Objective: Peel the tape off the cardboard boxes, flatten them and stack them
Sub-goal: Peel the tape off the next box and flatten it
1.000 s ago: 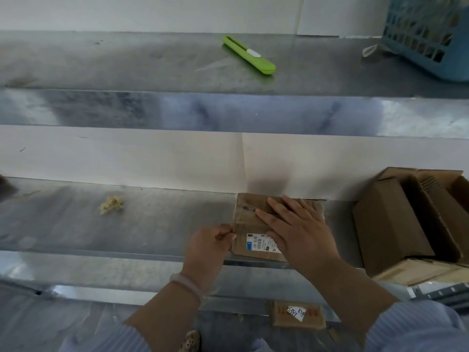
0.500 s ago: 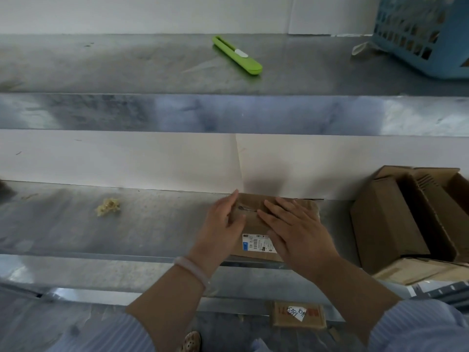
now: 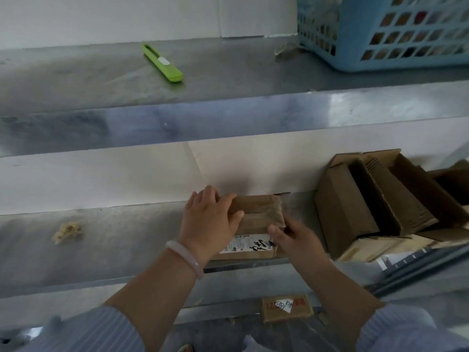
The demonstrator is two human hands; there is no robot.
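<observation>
Peeling is judged underway: the box (image 3: 256,212) is gripped by the left hand (image 3: 208,222), its right edge pinched by the right hand (image 3: 294,240); steady pulling is needed.

The box's (image 3: 256,212) left end is covered by the left hand (image 3: 208,222). The label's (image 3: 246,246) print is too small to be read. The right hand (image 3: 297,240) is blurred. The basket (image 3: 380,34) is cut off by the top and right edges, its contents unclear; the open boxes (image 3: 368,207) by the right edge.
</observation>
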